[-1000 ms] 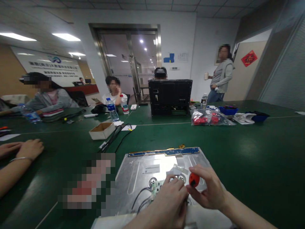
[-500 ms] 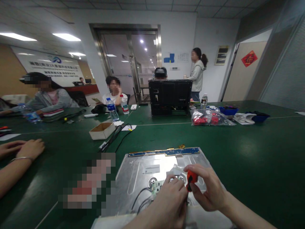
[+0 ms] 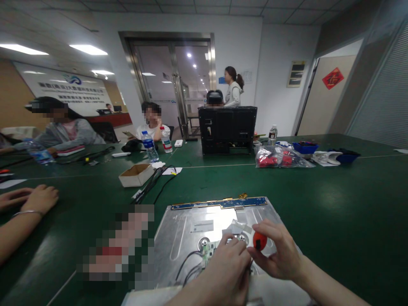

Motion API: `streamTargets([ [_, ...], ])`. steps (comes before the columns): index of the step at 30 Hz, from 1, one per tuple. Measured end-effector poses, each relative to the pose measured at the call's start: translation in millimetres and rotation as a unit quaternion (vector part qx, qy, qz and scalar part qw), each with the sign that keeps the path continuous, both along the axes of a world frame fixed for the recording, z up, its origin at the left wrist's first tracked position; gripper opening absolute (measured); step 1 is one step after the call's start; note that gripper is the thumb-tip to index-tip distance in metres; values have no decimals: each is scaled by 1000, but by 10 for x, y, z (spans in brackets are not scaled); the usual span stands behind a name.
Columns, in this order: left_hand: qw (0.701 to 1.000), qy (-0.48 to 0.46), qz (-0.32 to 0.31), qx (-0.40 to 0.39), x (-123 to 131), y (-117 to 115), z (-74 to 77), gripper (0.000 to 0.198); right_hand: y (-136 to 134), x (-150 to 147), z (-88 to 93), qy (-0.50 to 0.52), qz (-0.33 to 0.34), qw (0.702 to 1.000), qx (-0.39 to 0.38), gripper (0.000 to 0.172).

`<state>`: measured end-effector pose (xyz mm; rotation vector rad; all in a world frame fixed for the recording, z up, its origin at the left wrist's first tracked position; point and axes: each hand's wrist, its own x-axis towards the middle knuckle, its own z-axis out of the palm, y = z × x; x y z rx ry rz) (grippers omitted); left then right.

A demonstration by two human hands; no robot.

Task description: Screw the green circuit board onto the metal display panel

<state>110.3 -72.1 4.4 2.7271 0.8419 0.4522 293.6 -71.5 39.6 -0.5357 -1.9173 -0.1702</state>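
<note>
A silver metal panel (image 3: 188,238) with a blue circuit strip along its far edge lies on the green table (image 3: 334,212) in front of me. My right hand (image 3: 280,255) is closed round the red handle of a screwdriver (image 3: 259,240) held upright over the panel. My left hand (image 3: 228,267) rests beside it with its fingers curled down on the panel, next to a small green circuit board (image 3: 208,250) and black wires (image 3: 188,265). What the left fingers hold is hidden.
A small cardboard box (image 3: 136,174) and black cables (image 3: 156,180) lie beyond the panel. A black computer case (image 3: 227,128), water bottles (image 3: 149,145) and a bag of red parts (image 3: 276,158) stand further back. Another person's hands (image 3: 28,199) rest at the left. Seated people and a standing person (image 3: 232,87) are behind.
The red screwdriver handle has turned in my right hand's fingers. The standing person at the back has walked from the right towards the glass door.
</note>
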Motion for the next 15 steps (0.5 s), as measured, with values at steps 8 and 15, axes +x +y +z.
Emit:
streamTargets([
  [8, 1000, 19, 5, -10, -1, -24, 73, 22, -4, 19, 25, -19, 27, 999, -12, 35],
  [15, 1000, 19, -3, 3, 4, -3, 46, 22, -34, 32, 54, -18, 39, 999, -25, 46],
])
